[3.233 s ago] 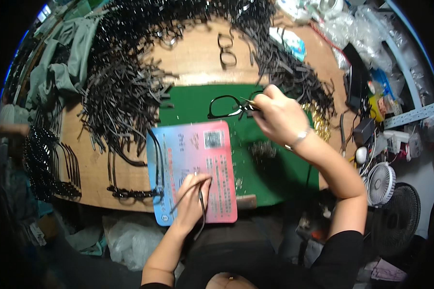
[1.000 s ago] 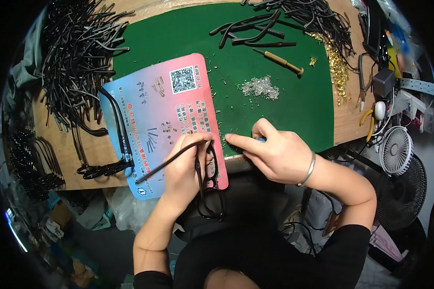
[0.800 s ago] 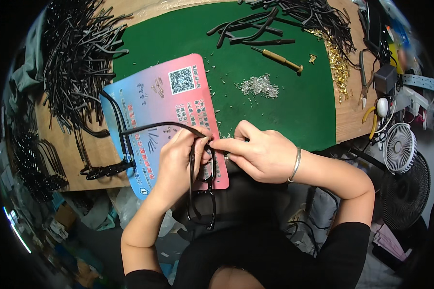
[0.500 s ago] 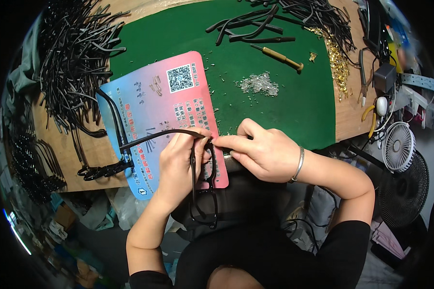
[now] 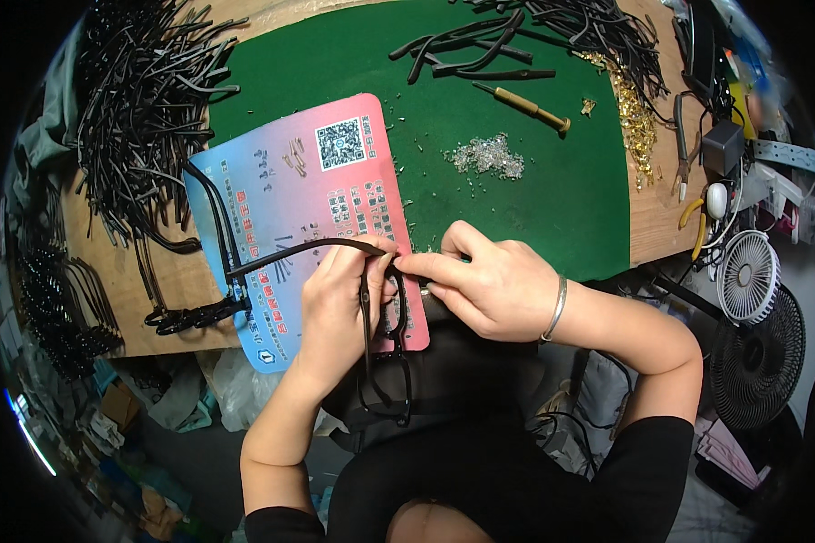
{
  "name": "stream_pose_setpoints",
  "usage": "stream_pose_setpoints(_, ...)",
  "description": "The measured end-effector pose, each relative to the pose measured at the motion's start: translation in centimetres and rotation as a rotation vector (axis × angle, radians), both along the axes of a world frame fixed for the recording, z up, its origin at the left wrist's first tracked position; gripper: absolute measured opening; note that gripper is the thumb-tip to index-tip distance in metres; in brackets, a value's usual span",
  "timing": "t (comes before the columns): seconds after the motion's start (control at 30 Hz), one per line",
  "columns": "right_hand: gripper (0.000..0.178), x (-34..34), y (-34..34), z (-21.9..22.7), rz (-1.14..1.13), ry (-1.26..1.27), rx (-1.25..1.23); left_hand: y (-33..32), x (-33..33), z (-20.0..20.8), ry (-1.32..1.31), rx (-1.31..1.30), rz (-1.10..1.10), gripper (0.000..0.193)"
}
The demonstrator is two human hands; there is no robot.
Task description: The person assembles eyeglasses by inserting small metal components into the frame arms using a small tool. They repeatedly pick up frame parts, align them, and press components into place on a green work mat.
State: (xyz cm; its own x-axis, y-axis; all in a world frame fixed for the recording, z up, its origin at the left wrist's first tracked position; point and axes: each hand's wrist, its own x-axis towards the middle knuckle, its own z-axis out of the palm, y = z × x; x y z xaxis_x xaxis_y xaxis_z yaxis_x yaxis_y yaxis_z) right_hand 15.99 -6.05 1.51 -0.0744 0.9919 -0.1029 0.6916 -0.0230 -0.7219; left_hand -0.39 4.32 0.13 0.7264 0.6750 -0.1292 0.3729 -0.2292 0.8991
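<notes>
My left hand [image 5: 335, 294] is closed around a black eyeglass frame [image 5: 406, 371], whose rims hang down over my lap. A long curved black temple [image 5: 312, 245] lies across the top of that hand and meets the frame's corner at my fingertips. My right hand [image 5: 503, 285] has its index fingertip against this same corner, the thumb lower and the other fingers curled in. Anything pinched there is too small to make out. Beneath lies a pink and blue printed card [image 5: 290, 204] bearing small screws and pins. More black glasses [image 5: 199, 315] rest at its left edge.
A green mat [image 5: 552, 217] carries a heap of tiny silver parts [image 5: 487, 157], a brass-handled screwdriver [image 5: 525, 107] and loose black temples [image 5: 480, 50]. Black temples [image 5: 145, 127] are piled at left. Gold-coloured parts [image 5: 638, 136], pliers [image 5: 683, 149] and a small white fan [image 5: 748, 276] are at right.
The card has shifted very slightly, and the hanging frame has swung a little to the right. Both hands keep nearly the same place and grip.
</notes>
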Motion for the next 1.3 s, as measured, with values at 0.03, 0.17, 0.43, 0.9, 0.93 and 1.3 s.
stream_pose_setpoints(0.03, 0.034, 0.1, 0.1, -0.2, 0.039, -0.091, 0.056, -0.1, 0.0, 0.0, 0.003, 0.008, -0.001, 0.009)
stream_pose_setpoints(0.17, 0.034, 1.0, 1.1, -0.8, 0.19, -0.362, 0.244, -0.2, 0.0, -0.2, 0.012, 0.073, 0.011, 0.009)
stream_pose_setpoints(0.43, 0.029, 1.8, 1.7, -1.2, 0.271, -0.409, 0.338, -0.5, 0.3, -0.6, -0.008, 0.153, 0.025, 0.006)
stream_pose_setpoints(0.9, 0.033, 1.2, 1.1, -0.9, 0.177, -0.361, 0.258, -0.8, 0.0, -1.4, -0.126, 0.246, 0.079, 0.007)
stream_pose_setpoints(0.93, 0.035, 1.5, 0.7, -0.3, 0.153, -0.349, 0.212, -0.8, 0.0, -1.3, -0.167, 0.275, 0.108, 0.008)
stream_pose_setpoints(1.3, 0.046, 2.1, -1.4, 1.7, -0.033, -0.259, 0.026, 3.0, 0.1, 0.7, -0.094, 0.329, 0.243, 0.03)
